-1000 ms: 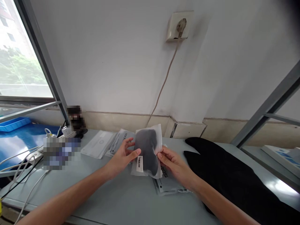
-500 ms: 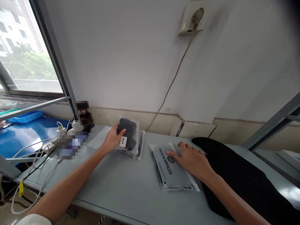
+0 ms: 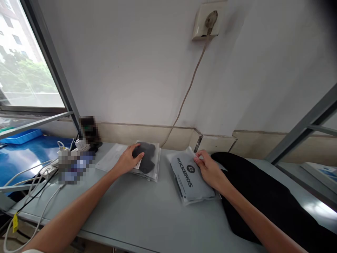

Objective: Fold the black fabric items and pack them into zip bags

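Plastic rectangular pouches [image 3: 190,181], curved black cloth [image 3: 259,189]

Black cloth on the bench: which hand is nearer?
Right. The right hand is just left of the black cloth, at the ROCKBROS bag; the left hand is farther left, on the other bags.

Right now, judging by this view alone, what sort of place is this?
Probably a small workshop or workroom: a grey workbench against the wall, a frosted ROCKBROS pouch and what looks like black fabric.
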Available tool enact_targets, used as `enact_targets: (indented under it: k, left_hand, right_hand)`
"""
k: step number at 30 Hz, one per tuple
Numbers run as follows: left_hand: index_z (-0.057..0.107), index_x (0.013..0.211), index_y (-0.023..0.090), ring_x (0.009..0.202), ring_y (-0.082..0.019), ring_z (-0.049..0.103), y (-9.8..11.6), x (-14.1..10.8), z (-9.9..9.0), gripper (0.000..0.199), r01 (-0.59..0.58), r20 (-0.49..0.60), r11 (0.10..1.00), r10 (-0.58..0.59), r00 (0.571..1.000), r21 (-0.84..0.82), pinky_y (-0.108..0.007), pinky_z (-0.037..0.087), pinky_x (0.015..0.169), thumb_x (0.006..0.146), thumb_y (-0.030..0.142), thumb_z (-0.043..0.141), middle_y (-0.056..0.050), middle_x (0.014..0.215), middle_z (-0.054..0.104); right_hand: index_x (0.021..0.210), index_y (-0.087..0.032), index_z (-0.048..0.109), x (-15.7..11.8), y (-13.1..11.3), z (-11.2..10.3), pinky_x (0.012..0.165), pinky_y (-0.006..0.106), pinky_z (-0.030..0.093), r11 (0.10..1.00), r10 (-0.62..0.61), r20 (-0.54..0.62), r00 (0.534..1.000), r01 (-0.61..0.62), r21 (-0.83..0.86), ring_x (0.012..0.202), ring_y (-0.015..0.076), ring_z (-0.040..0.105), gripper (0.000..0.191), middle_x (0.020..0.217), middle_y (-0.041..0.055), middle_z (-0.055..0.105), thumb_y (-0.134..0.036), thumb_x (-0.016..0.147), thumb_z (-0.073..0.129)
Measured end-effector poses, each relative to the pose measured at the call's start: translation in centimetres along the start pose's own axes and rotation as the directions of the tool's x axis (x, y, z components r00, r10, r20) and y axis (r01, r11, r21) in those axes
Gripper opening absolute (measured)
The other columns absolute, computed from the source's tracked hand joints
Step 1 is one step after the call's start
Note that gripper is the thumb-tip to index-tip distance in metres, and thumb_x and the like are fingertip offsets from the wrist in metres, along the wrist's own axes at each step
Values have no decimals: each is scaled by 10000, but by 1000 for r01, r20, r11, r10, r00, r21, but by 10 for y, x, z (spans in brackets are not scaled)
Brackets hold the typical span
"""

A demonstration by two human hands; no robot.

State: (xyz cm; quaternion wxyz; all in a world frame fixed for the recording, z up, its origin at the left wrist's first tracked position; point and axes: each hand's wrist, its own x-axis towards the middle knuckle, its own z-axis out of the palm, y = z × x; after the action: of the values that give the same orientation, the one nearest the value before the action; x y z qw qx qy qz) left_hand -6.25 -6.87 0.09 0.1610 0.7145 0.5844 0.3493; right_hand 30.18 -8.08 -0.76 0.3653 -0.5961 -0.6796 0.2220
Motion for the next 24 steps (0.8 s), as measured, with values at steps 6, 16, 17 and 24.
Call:
enact_targets:
  k: [6,16,17,24]
  left_hand:
    - [511,1495,279,1286,-371,592,6,-5,6,667,29,14,999,-29,999,15,-447,489,1018,946,653,565,-132,1449,595]
    - [460,1523,264,1373,-378,526,16,-12,16,775,208,114,962,-190,975,-176,-481,435,1083,921,746,542,-179,1401,625]
    - [483,1500,269,1381,-359,523,19,-12,16,723,236,114,942,-214,970,-238,-467,423,1106,947,735,504,-167,1420,614]
    - [426,1460,221,1245,-340,658,44,-17,11,907,471,229,671,-421,878,-572,-403,566,971,789,738,748,-190,1463,593]
  right_hand:
    - [1114,-289,510,-4,-28,0,524,316,424,817,239,44,970,-226,530,577,214,543,337,697,-15,593,-564,936,590]
    - [1119,-254,572,11,-55,81,710,348,556,708,292,178,940,-338,620,845,246,697,294,927,52,731,-474,928,606]
    - [1088,-246,589,13,-56,87,736,350,554,718,287,174,942,-331,612,873,249,696,297,941,57,733,-488,918,612]
    - [1001,-235,637,12,-72,111,914,398,515,793,237,83,968,-242,559,1065,285,635,318,1137,86,661,-514,851,668]
